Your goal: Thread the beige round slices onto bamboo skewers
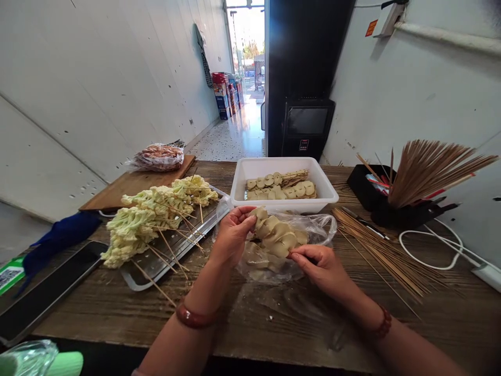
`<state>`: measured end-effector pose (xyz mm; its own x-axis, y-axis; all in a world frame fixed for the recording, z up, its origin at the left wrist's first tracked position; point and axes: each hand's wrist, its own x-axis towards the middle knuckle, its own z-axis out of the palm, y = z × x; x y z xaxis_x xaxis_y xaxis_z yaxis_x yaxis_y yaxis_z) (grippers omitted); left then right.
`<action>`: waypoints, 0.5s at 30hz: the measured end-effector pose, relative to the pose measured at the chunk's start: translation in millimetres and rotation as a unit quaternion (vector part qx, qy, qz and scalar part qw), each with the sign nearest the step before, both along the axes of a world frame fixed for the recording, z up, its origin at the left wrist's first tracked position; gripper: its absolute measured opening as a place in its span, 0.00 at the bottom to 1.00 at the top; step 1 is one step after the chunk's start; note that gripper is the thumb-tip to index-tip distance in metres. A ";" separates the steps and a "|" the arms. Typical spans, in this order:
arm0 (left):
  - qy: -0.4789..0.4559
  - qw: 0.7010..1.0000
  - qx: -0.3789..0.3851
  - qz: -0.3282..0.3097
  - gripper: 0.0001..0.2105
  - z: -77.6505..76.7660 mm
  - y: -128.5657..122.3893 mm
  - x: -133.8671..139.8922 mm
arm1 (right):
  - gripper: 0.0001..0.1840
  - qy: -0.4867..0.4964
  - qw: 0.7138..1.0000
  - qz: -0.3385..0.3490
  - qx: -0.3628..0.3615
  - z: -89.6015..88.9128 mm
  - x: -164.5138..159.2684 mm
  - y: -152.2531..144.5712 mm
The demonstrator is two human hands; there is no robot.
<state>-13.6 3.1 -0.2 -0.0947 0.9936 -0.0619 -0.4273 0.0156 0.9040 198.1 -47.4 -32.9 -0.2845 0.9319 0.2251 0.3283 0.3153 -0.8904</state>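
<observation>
Over the clear plastic bag (326, 225) on the desk (274, 325), the row of thin pale slices (279, 235) has its long axis slanting from far left to near right, the left hand (235, 232) pinching closed its far end and the right hand (320, 266) its near end.

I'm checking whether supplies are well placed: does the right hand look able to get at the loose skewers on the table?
Probably yes: the loose skewers lie to the right of the right hand, with nothing visible standing between, though it is occupied at the pale slices.
</observation>
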 end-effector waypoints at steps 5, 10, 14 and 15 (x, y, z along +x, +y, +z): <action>-0.002 1.000 0.007 0.006 0.14 0.9 -0.3 1.8 | 0.17 0.005 0.999 -0.016 -0.037 2.2 -2.6 -1.0; -0.042 0.999 -0.010 -0.001 0.14 -0.2 0.6 0.8 | 0.17 0.006 0.999 -0.020 -0.051 3.1 -4.1 -1.4; -0.045 0.998 -0.038 -0.005 0.14 -1.4 1.8 -1.5 | 0.17 0.004 0.999 -0.017 -0.042 2.4 -4.1 -1.7; -0.046 0.998 -0.043 -0.005 0.14 -1.4 1.9 -1.7 | 0.17 0.004 0.999 -0.015 -0.042 2.2 -4.1 -1.7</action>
<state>-15.3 5.0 -1.7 -0.0745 0.9852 -0.1544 -0.5073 0.0959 0.8564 194.0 -49.1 -30.7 -0.2538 0.9558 0.1483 0.3294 0.2295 -0.9159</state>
